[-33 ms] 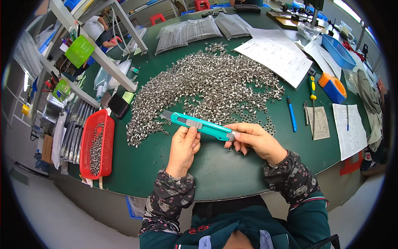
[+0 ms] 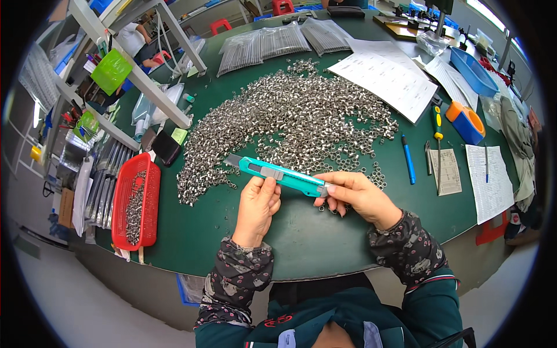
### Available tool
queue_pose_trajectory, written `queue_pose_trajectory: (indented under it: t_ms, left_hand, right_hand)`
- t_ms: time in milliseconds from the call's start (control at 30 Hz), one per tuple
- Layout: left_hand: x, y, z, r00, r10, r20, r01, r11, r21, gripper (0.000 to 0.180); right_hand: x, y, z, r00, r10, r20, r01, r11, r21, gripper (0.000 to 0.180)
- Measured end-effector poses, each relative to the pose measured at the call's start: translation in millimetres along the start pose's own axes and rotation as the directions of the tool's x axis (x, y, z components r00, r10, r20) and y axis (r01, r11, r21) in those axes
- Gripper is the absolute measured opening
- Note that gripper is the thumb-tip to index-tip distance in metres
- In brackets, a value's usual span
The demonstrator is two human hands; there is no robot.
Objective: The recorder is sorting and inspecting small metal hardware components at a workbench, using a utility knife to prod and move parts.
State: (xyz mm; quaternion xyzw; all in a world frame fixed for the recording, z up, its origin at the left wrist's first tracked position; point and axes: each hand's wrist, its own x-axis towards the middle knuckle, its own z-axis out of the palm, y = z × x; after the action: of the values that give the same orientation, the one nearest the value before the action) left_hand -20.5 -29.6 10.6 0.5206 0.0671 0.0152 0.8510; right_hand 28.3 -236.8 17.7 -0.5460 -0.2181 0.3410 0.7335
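Observation:
Between my two hands I hold a turquoise utility knife [image 2: 290, 178], tilted slightly down to the right. Its grey blade end [image 2: 233, 159] points left, over the near edge of the heap of small metal rings [image 2: 290, 116]. My left hand [image 2: 256, 207] pinches the handle near its grey slider, thumb in front. My right hand [image 2: 362, 196] grips the butt end with thumb and fingers, its other fingers curled below. A few loose rings lie on the green table [image 2: 301, 243] just under the right fingers.
A red basket [image 2: 155, 203] with rings stands at left, near a black box [image 2: 166, 148]. Bagged tubes [image 2: 261, 46] lie behind the heap. At right are paper sheets [image 2: 394, 81], a blue pen [image 2: 409, 159], a screwdriver [image 2: 438, 124], an orange-and-blue tape dispenser [image 2: 467, 123] and a blue tray [image 2: 473, 72].

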Motion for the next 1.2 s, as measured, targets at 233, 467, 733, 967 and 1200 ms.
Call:
queue_pose_trajectory:
  t_ms: [233,467,733,967,1200]
  left_hand:
    - [0,1,-1,1.000,-0.023,-0.009,0.023,0.999,-0.022,0.015]
    - [4,2,-6,0.991,-0.131,0.017,0.132,0.986,-0.101,0.019]
    - [2,1,-6,0.972,-0.230,0.047,0.235,0.960,-0.153,0.020]
    - [0,3,-4,0.972,-0.234,0.033,0.236,0.958,-0.162,0.021]
    - [-3,1,2,0.968,-0.252,0.005,0.247,0.946,-0.208,0.022]
  right_hand:
    - [-1,1,7,0.992,-0.009,-0.124,-0.016,0.980,-0.199,0.033]
    - [-5,-5,19,0.994,-0.098,-0.058,0.078,0.959,-0.271,0.042]
    - [-3,4,17,0.990,-0.091,0.111,0.117,0.961,-0.252,0.044]
    - [-5,11,26,0.957,-0.291,0.013,0.274,0.881,-0.386,0.040]
    - [-5,12,29,0.850,-0.526,0.008,0.407,0.648,-0.644,0.040]
